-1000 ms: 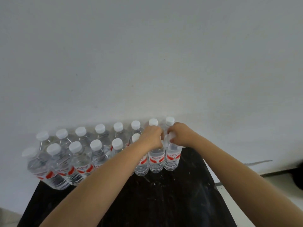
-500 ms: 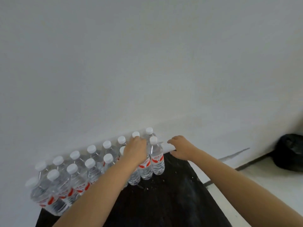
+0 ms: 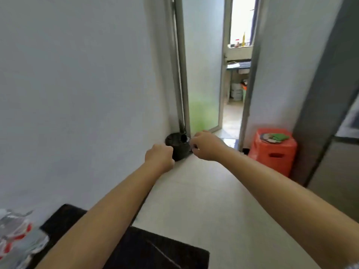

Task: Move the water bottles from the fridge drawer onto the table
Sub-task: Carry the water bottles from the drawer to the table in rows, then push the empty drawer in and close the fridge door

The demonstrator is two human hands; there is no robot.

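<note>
Both bare arms reach forward at mid-height over a pale tiled floor [image 3: 204, 200], and neither hand has hold of anything. The left hand [image 3: 160, 158] is curled into a loose fist, knuckles toward the camera, fingers folded in against the palm. The right hand [image 3: 206, 145] is partly closed, its fingers bent and drawn toward the thumb as if pinching, though nothing can be made out between them; a ring sits on 1 finger. The 2 hands are near each other but apart, and in the gap behind them a black bag-like object [image 3: 179, 147] sits on the floor in the corner against the white wall [image 3: 77, 84]. The water bottles [image 3: 17, 237] appear only at the lower left edge, blurred: clear plastic with red-and-white labels, standing on the black table [image 3: 155, 251], whose corner juts into the bottom of the view. How many bottles are there cannot be told from this sliver. Beyond the hands a frosted glass door [image 3: 204, 74] in a metal frame stands ajar onto a bright room. To the right an orange plastic stool [image 3: 272, 152] stands by the doorway with a plate and something green on top, and a grey panel [image 3: 326, 94] fills the right edge.
</note>
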